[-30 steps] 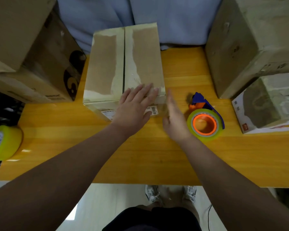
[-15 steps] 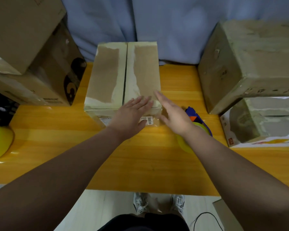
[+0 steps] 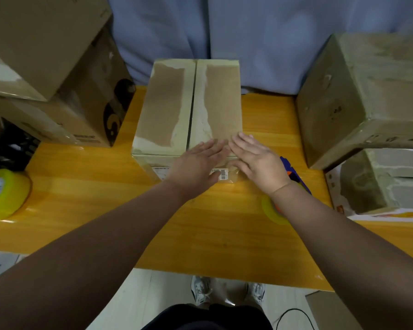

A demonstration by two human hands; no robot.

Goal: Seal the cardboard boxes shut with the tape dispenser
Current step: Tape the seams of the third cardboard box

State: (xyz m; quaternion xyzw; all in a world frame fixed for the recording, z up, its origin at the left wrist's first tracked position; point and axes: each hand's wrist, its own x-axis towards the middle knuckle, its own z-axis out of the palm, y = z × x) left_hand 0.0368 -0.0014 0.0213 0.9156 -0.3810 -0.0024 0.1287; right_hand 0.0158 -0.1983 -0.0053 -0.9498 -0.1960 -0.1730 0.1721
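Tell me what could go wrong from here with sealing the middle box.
1. The middle brown cardboard box has an untaped centre seam; left hand and right hand press only its near right corner, so the left flap may lift.
2. The blue-and-orange tape dispenser with yellow tape lies under the right forearm, which might knock it.

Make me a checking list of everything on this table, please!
Surface: yellow wooden table, with boxes standing on it.
Job's things: middle box, flaps closed, centre seam looks untaped; tape dispenser partly hidden under the right wrist.
Clutter: spare tape roll at the left edge; left stack of boxes; right stack of boxes.
Grippers: left hand and right hand both flat on the middle box's near edge.
Cables: black cable on the floor.
Surroundings: blue curtain behind the table.
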